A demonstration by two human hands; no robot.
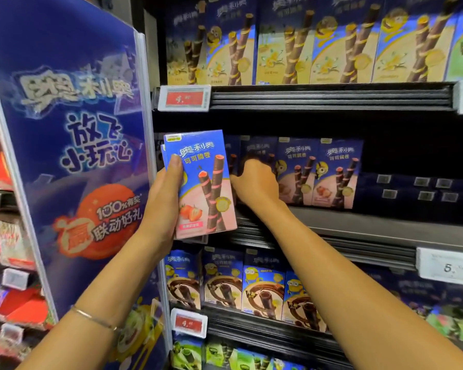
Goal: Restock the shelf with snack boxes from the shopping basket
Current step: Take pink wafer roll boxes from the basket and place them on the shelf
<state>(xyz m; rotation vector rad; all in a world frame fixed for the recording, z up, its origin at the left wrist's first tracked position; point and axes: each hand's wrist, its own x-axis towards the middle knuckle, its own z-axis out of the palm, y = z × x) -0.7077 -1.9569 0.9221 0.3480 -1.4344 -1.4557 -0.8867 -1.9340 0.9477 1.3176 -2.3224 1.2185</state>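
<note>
Left grip (169, 193) is wrapped round a snack box (209, 161), thumb on the front face, fingers behind. The edge of a second box shows just behind the first, same hold. Box: upright, tall, flat, blue top with white Chinese lettering, pink lower half, two dark wafer rolls with pink filling, strawberries at bottom left, yellow round badge at right. It is in the air in front of the left end of the middle shelf (358, 222), not yet on it.

Right grip (257, 182) reaches onto that shelf just right of the held box. Its fingers curl at a standing box (254, 149) of the same kind; fingertips hidden, so cannot tell if it holds it.

Shelf row (337, 172): more of the same strawberry boxes, upright, faces out, side by side. Right of them, dark blue packs (417, 193), detail unclear.

Above: yellow boxes (278, 44). Below: brown chocolate boxes (262, 289), green boxes (187, 353) under those. Red price tag (183, 98) on the upper shelf edge. Blue promo panel (64, 129) at left. Thin bracelet (91, 317) on the left wrist.
</note>
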